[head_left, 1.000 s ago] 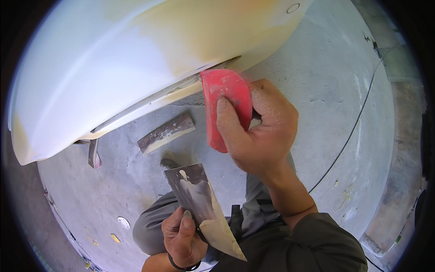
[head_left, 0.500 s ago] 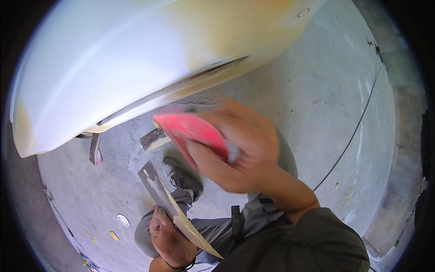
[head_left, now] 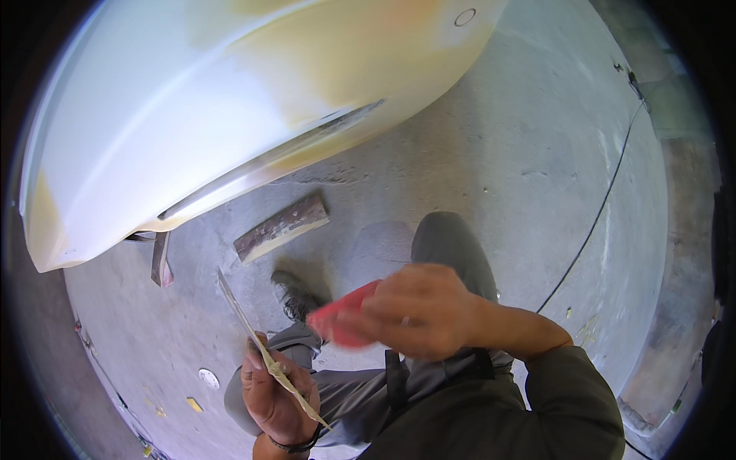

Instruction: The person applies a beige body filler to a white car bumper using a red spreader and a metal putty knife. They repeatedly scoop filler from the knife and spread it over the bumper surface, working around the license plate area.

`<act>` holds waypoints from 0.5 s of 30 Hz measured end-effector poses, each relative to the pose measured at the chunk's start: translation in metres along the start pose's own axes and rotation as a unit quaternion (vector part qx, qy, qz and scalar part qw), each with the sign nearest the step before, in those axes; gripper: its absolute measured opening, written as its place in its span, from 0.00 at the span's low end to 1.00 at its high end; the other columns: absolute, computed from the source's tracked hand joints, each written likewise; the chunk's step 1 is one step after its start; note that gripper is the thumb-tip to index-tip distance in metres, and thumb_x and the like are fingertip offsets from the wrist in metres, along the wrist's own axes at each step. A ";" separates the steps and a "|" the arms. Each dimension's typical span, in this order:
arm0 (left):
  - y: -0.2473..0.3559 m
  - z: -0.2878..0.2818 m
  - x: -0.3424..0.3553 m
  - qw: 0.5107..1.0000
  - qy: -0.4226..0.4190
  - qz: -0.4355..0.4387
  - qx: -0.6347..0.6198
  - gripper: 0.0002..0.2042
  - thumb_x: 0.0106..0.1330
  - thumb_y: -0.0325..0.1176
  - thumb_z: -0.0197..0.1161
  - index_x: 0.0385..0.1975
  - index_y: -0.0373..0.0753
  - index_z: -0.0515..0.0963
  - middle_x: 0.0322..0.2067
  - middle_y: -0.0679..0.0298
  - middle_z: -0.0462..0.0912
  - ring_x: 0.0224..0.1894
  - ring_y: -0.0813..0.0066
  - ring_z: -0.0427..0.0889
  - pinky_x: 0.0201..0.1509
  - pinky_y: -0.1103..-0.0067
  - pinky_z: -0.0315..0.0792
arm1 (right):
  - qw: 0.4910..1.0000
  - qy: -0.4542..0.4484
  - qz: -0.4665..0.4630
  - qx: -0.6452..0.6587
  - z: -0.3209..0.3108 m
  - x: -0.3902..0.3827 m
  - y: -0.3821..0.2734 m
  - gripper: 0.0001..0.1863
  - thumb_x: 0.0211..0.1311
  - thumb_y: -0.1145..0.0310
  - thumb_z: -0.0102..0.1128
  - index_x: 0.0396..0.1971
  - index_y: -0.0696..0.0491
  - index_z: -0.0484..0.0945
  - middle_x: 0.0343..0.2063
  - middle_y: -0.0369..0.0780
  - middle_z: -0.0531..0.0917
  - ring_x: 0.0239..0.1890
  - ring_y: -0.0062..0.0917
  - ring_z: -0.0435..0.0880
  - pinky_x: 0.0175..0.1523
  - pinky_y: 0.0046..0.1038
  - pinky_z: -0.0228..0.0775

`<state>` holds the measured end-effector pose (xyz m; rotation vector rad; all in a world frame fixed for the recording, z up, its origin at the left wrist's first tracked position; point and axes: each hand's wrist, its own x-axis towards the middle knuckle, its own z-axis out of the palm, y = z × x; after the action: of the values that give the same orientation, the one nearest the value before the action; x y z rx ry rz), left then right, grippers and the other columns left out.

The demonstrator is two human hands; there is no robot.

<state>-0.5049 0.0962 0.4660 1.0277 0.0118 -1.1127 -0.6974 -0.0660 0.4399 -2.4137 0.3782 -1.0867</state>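
My left hand (head_left: 274, 387) is closed round a thin flat putty plate (head_left: 244, 317), seen nearly edge-on, with cream filler (head_left: 280, 376) smeared along its side. In my right hand (head_left: 425, 310), blurred by motion, is a red putty spreader (head_left: 346, 316), gripped between fingers and thumb. The spreader is a short way right of the plate and apart from it. Above both hands, at the far left, lies a large white car body panel (head_left: 176, 115) with yellowish patches and a long dark slot (head_left: 268, 157); neither hand touches it.
A flat dark-and-cream board (head_left: 282, 227) lies on the concrete floor (head_left: 537, 176) below the panel. A dark cable (head_left: 596, 222) crosses the floor at right. My shoe (head_left: 295, 295) is near the plate. A white disc (head_left: 208, 379) and yellow scrap (head_left: 194, 404) lie at left.
My right hand has drawn the red spreader back toward me, away from the panel. The plate in my left hand has tilted to nearly edge-on. More of the floor board shows.
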 end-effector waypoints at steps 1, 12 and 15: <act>-0.001 0.002 -0.001 1.000 -0.006 -0.002 -0.006 0.16 0.82 0.37 0.50 0.61 0.36 0.74 0.29 0.64 0.81 0.18 0.77 0.72 0.19 0.80 0.69 | 0.998 0.015 0.059 0.007 -0.004 0.002 0.002 0.19 0.46 0.79 0.68 0.43 0.55 0.88 0.25 0.36 0.77 0.23 0.27 0.80 0.27 0.23 0.71; 0.004 0.008 -0.004 0.997 -0.067 -0.034 0.017 0.24 0.76 0.36 0.60 0.66 0.31 0.65 0.34 0.63 0.80 0.22 0.80 0.71 0.26 0.84 0.66 | 0.900 0.268 0.327 0.103 0.009 0.053 0.027 0.06 0.62 0.74 0.66 0.26 0.58 0.82 0.15 0.40 0.78 0.17 0.18 0.73 0.24 0.24 0.66; 0.004 0.004 -0.004 0.996 -0.076 -0.016 0.033 0.23 0.78 0.38 0.56 0.66 0.32 0.66 0.33 0.64 0.79 0.21 0.80 0.70 0.23 0.83 0.64 | 0.902 0.266 0.328 0.089 0.018 0.064 0.028 0.06 0.64 0.73 0.64 0.27 0.57 0.82 0.15 0.40 0.78 0.16 0.19 0.75 0.24 0.24 0.67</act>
<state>-0.5061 0.0965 0.4733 1.0013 -0.1319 -1.2241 -0.6444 -0.1119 0.4554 -1.5871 1.1201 -1.3433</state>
